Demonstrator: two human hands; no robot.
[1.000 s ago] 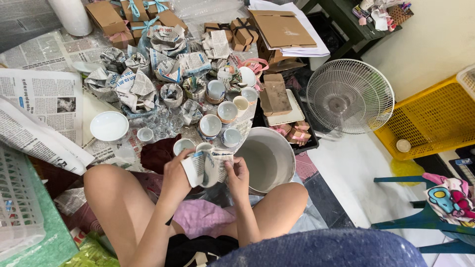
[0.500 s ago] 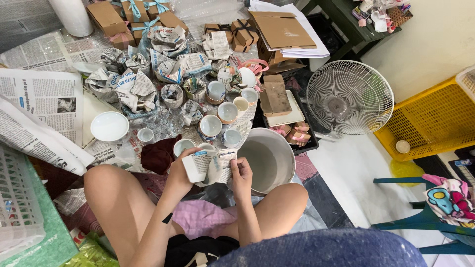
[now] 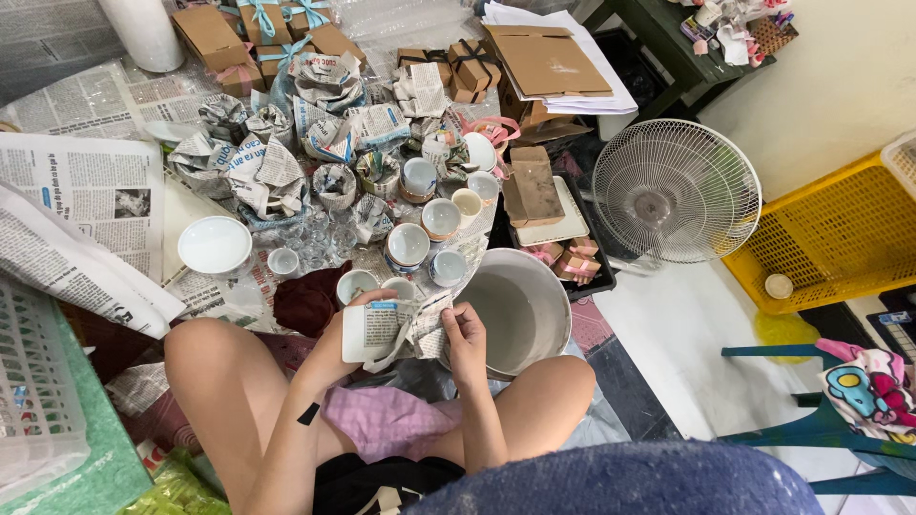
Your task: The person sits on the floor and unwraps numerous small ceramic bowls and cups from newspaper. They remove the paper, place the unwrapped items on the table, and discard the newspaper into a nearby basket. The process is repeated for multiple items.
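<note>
Cluttered floor: left hand (image 3: 345, 336) and right hand (image 3: 465, 336) clamp newspaper-wrapped cup (image 3: 384, 329).

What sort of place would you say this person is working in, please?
Probably a home floor used as a packing spot: newspaper-wrapped bundles and small cups crowd the floor, ribboned cardboard boxes sit behind, and a floor fan stands nearby.

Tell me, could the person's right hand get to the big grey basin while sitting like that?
Probably yes: the right hand is right beside the grey basin, nothing between them, though it is busy with the newspaper-wrapped cup.
</note>
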